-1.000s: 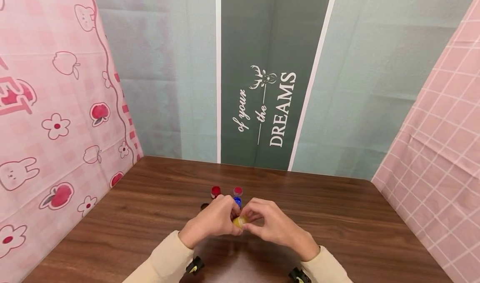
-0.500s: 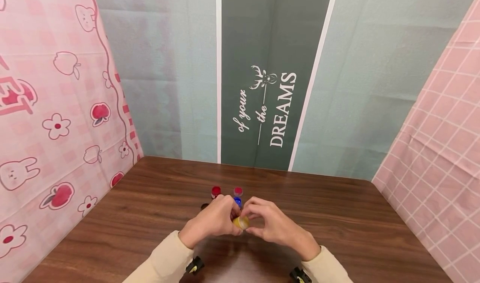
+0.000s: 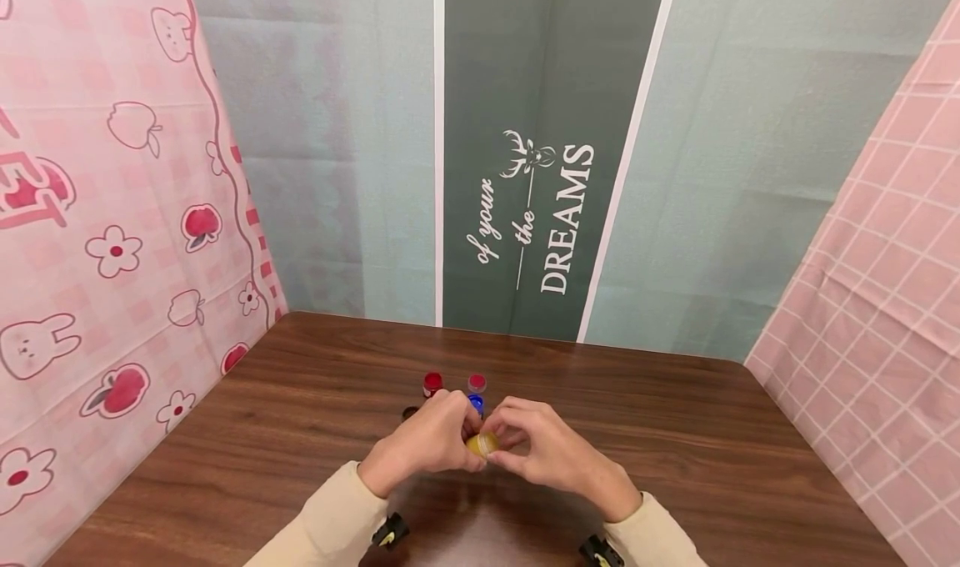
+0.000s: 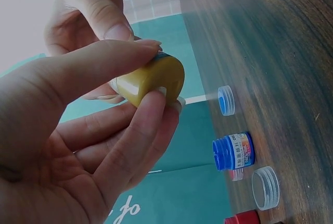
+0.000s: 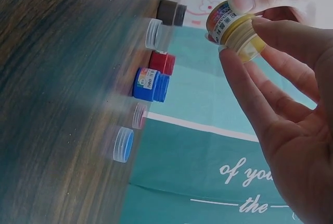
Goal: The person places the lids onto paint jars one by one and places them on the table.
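Note:
A small yellow paint jar [image 3: 481, 444] is held above the table, tilted on its side. My left hand [image 3: 423, 438] grips its body between thumb and fingers, and the yellow base [image 4: 156, 81] shows in the left wrist view. On the other end sits a clear screw lid [image 5: 245, 41]. My right hand [image 3: 551, 446] pinches that lid with thumb and fingertips. Just beyond the hands stands an open blue paint jar [image 5: 149, 84], with a red paint jar [image 5: 163, 62] and a black one [image 5: 170, 13] near it. My left hand partly hides the black jar in the head view.
Loose lids lie on the wooden table [image 3: 697, 450]: a clear one [image 4: 266, 188], one with blue inside [image 5: 123, 144] and one with red inside [image 3: 477, 382]. A grey-green cloth backdrop [image 3: 375, 175] hangs behind, with pink cloths [image 3: 862, 258] at the sides.
My right fingers came slightly away from the lid half a second ago and now touch it again. The left hand keeps its grip on the jar, which has hardly moved.

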### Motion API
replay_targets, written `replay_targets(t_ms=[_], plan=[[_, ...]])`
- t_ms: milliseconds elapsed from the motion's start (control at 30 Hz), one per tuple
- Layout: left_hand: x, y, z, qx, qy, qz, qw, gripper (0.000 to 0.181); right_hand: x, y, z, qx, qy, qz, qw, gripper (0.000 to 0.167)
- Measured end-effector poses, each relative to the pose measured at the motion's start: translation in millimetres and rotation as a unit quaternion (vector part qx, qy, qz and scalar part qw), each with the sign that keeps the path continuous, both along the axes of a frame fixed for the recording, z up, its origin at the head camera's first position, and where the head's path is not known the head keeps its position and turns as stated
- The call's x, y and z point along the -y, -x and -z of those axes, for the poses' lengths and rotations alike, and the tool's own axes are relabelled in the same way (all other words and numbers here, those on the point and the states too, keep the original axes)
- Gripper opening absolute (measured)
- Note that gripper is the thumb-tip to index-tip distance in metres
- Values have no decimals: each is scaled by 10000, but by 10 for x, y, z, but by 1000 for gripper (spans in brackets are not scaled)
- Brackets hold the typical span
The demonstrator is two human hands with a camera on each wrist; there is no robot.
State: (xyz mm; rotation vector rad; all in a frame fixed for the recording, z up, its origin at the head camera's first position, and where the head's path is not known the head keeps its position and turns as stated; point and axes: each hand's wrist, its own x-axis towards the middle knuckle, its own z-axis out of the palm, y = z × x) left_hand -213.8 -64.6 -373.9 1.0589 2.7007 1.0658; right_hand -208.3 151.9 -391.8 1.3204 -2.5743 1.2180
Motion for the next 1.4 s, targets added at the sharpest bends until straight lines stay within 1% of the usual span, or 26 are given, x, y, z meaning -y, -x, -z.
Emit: replay_targets(t_ms=[67,133,267,467,700,800,900,967,1167,1400], plan=[[3,0,3,3,3,-19,10000,13,3,-1,2,46,2,8,10000,27],[5,-1,4,5,6,-29,10000,13,5,0,6,0,-5,16,10000,27],[9,-5,1,-2,13,-41,10000,12,6,9,14,-179,12,-14,9998,27],[14,-9,-3,-13,11,-44,10000,12,3,35,30,-467,66,-113,9988,32],[28,-7,5,4,1,-45,10000,12,-3,46,43,-529,157,-300,9980,34],[31,-6,5,-3,19,-35,10000,13,0,48,47,-729,189,-348,9966,33],[25,-6,1,-18,40,-24,10000,13,-1,47,50,-866,184,-316,9956,32],[17,-6,0,-13,56,-22,10000,12,-7,44,49,-829,156,-276,9961,31],[-4,-12,-2,-1,104,-27,9999,14,-21,28,39,-508,56,-121,9986,31],[3,-16,-2,10,87,-51,9999,15,-1,16,22,-540,-86,16,9985,27]])
